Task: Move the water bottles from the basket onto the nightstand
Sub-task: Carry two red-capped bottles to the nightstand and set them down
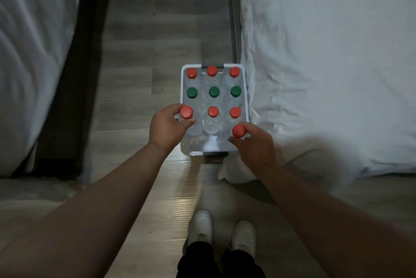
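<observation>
Water bottles [214, 91] are packed upright in the white basket [182, 84] on the floor [157, 52], just beside the right bed [326, 75]. The near-left bottle [186, 112] is pinched below its red cap by the left hand [166, 129], the near-right bottle [238, 131] by the right hand [254, 147]. Both are best drawn straight up, so that neighbours and rim are cleared. No nightstand is seen.

your one head camera looks almost straight down at the floor [144, 88] between two beds [326, 75], basket [245, 95] near and central, shoes [201, 226] at bottom.
</observation>
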